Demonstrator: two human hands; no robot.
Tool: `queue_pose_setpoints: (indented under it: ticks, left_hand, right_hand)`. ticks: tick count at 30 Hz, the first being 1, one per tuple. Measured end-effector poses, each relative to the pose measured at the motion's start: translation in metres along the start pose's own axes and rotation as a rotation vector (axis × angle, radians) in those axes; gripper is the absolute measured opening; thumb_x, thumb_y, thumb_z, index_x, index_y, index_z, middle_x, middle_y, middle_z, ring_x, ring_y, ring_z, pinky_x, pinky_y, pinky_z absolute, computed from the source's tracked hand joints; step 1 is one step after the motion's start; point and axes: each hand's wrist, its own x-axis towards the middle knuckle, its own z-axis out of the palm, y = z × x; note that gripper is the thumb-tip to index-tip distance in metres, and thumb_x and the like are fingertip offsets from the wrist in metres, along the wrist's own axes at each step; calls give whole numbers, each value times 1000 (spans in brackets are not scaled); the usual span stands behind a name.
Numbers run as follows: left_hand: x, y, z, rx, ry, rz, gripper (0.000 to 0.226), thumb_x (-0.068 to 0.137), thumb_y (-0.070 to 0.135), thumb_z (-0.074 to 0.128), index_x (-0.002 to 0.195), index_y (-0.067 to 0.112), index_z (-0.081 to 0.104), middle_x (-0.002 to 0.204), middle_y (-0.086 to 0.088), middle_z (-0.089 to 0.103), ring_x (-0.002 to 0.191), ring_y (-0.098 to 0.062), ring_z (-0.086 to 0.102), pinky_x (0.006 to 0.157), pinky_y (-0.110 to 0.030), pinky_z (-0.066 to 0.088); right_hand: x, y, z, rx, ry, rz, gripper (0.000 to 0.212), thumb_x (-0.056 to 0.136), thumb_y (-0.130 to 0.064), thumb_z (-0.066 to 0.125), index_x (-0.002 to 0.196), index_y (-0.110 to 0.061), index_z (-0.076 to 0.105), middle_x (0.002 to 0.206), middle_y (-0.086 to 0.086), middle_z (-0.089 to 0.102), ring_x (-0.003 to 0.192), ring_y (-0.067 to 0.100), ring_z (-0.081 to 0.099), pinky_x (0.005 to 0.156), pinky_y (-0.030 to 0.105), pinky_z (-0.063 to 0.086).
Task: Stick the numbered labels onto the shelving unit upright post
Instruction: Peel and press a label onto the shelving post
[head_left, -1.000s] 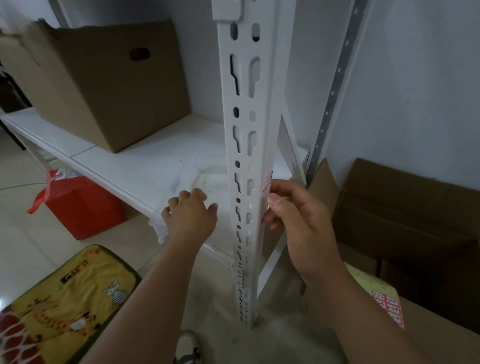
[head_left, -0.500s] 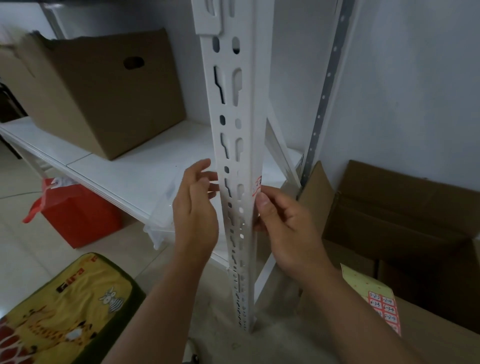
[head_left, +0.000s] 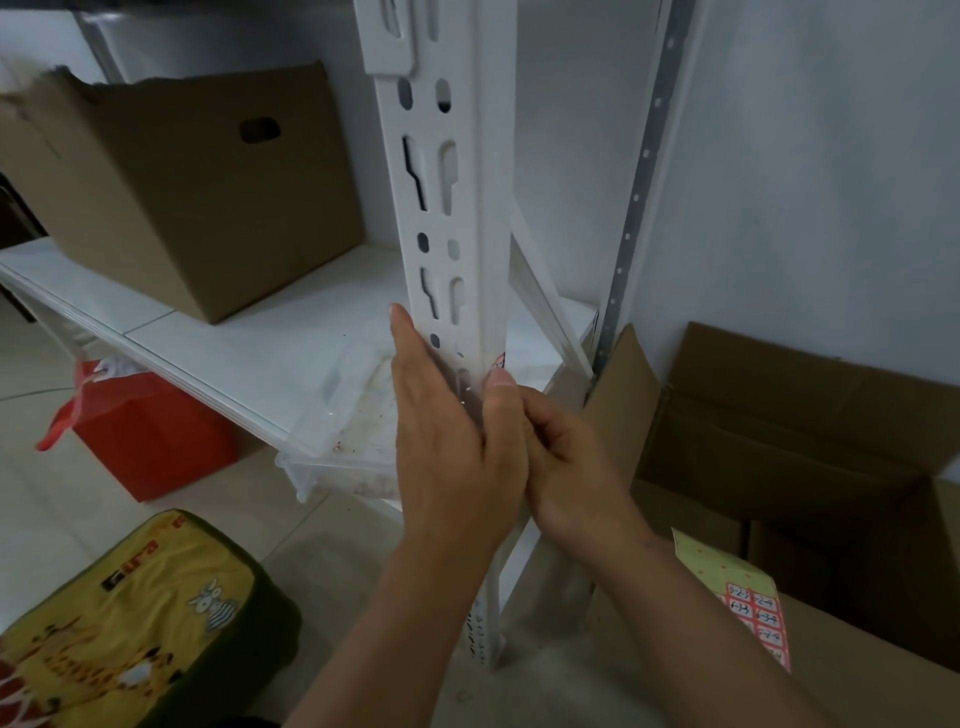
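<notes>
The white slotted upright post (head_left: 457, 218) stands in the middle of the view. A small red-and-white numbered label (head_left: 500, 359) sits on its right front edge. My left hand (head_left: 447, 441) lies flat on the post's front face, fingers straight and pointing up. My right hand (head_left: 566, 457) grips the post's right edge with curled fingers, and its thumb tip presses just below the label. A yellow sheet of red numbered labels (head_left: 748, 608) lies on the cardboard at the lower right.
A brown cardboard box (head_left: 197, 182) stands on the white shelf (head_left: 218, 343), with a clear plastic container (head_left: 353, 415) at the shelf edge. A red bag (head_left: 145, 431) and a yellow cushion (head_left: 119, 639) are on the floor. An open cardboard box (head_left: 805, 441) is at right.
My left hand rose from the shelf edge and now lies flat on the post's front. My right hand stayed at the label, thumb now pressing below it.
</notes>
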Motion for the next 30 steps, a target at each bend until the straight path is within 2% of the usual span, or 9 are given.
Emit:
queue_pose_setpoints:
  ticks: [2,5,6,12,15,17,21,26,30]
  left_hand:
    - [-1,1,3,20,25,6,68,91,26,43,150,10,13,145,-7,38,123,-23,47,93,-38,51]
    - [-2,1,7,52,51,8,70,91,23,41,151,12,8,148,1,32,126,-5,40,96,-16,42]
    - [-2,2,8,54,54,4,71,90,22,41,151,13,7,147,3,31,124,-4,40,95,-15,42]
    - [-1,5,7,75,35,6,71,89,23,41,151,16,7,143,1,34,119,-16,47,91,-36,51]
    - [-1,3,6,83,30,-2,66,90,31,41,148,15,13,137,-2,40,113,-20,50,86,-40,54]
    - [-2,4,7,98,36,1,65,91,31,40,148,15,13,139,-1,38,115,-18,49,88,-36,54]
    - [-1,6,13,144,86,16,69,90,28,40,150,18,6,143,5,31,115,-2,38,88,-16,43]
    - [-2,9,16,165,101,-5,70,89,28,40,150,16,7,141,2,33,115,-12,43,88,-28,48]
    - [-2,8,15,156,102,1,69,91,27,40,150,14,7,141,5,32,116,-10,42,88,-21,44]
  right_hand:
    - [1,0,0,13,0,-5,23,99,-30,44,101,-41,64,93,-25,69,92,-3,65,75,14,53]
    - [1,-1,-2,49,-6,4,24,99,-27,45,100,-42,64,92,-25,70,92,-2,65,74,14,52]
    - [1,-1,-2,48,-8,3,24,98,-26,46,100,-42,64,92,-26,70,92,-3,65,73,13,52]
    - [1,2,-6,4,-22,-4,25,99,-25,45,107,-39,63,95,-29,68,95,-7,63,77,11,50]
    - [0,2,-8,-19,-25,-5,26,100,-25,44,110,-37,64,95,-29,69,95,-8,63,78,10,50]
    - [0,1,-8,-21,-18,-10,26,100,-23,45,106,-41,64,91,-34,67,93,-10,62,75,6,48]
    - [1,-2,-8,21,-23,-14,28,97,-17,48,96,-41,62,80,-40,64,85,-17,60,67,2,45]
    - [0,-1,-9,17,-29,-31,30,96,-11,50,96,-39,62,80,-39,65,86,-16,61,69,3,46]
    - [0,-1,-9,-5,-30,-25,28,97,-16,49,98,-41,62,82,-39,65,88,-16,61,68,2,45]
